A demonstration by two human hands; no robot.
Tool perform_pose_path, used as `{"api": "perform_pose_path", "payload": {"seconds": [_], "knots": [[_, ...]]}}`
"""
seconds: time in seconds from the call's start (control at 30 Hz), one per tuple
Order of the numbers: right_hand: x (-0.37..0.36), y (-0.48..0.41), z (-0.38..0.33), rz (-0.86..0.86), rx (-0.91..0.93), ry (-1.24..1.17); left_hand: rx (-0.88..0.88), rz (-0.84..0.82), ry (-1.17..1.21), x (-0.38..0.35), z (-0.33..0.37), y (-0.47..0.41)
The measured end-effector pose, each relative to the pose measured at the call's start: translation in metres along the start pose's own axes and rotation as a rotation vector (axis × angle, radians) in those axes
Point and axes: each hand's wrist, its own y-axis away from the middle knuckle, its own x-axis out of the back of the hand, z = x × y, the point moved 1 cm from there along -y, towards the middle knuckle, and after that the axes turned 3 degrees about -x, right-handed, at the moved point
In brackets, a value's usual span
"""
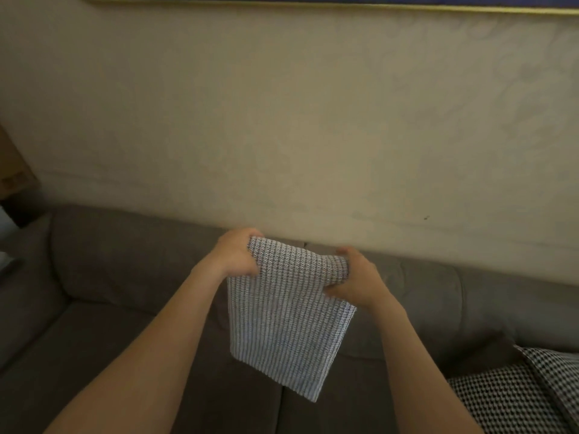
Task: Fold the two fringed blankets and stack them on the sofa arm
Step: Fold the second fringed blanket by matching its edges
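my left hand [233, 256] and right hand [354, 281] each clutch a top corner of the folded blanket [288, 327], which hangs lengthwise down between them above the sofa seat [94, 355]; what i take for the sofa arm [22, 270] lies off left, nearer my left hand.

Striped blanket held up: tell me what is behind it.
Behind the striped blanket, gripped by the left hand and right hand, the grey sofa shows round it: back cushions and seat. The patch directly behind the cloth is covered and cannot be seen.
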Motion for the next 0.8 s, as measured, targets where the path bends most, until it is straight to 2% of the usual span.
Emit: {"api": "perform_pose_path", "payload": {"seconds": [0.07, 0.13, 0.2, 0.37, 0.43, 0.5, 0.57, 0.67, 0.73, 0.8], "knots": [[0.002, -0.001, -0.002, 0.106, -0.039, 0.088, -0.043, 0.089, -0.181, -0.011, 0.000, -0.004], [0.003, 0.002, -0.004, 0.175, -0.098, 0.190, -0.069, 0.211, -0.238, -0.018, 0.004, -0.002], [0.003, 0.002, 0.001, 0.209, -0.112, 0.257, -0.036, 0.236, -0.329, -0.019, 0.009, 0.002], [0.012, 0.002, 0.013, 0.118, 0.021, -0.209, 0.142, 0.190, -0.504, -0.012, 0.012, 0.006], [0.013, 0.006, 0.007, 0.143, 0.104, -0.376, 0.131, 0.218, -0.599, -0.012, 0.017, 0.008], [0.014, 0.014, -0.007, 0.173, 0.178, -0.527, 0.025, 0.256, -0.637, -0.012, 0.024, 0.011], [0.018, 0.018, -0.021, 0.206, 0.266, -0.594, -0.167, 0.219, -0.536, -0.013, 0.031, 0.011], [0.025, 0.021, -0.038, 0.183, 0.334, -0.526, -0.435, -0.010, -0.133, -0.018, 0.050, 0.019], [0.027, 0.022, -0.046, 0.154, 0.368, -0.450, -0.487, -0.050, 0.048, -0.024, 0.062, 0.025], [0.030, 0.023, -0.052, 0.124, 0.393, -0.440, -0.496, 0.002, 0.140, -0.028, 0.072, 0.028]]}}
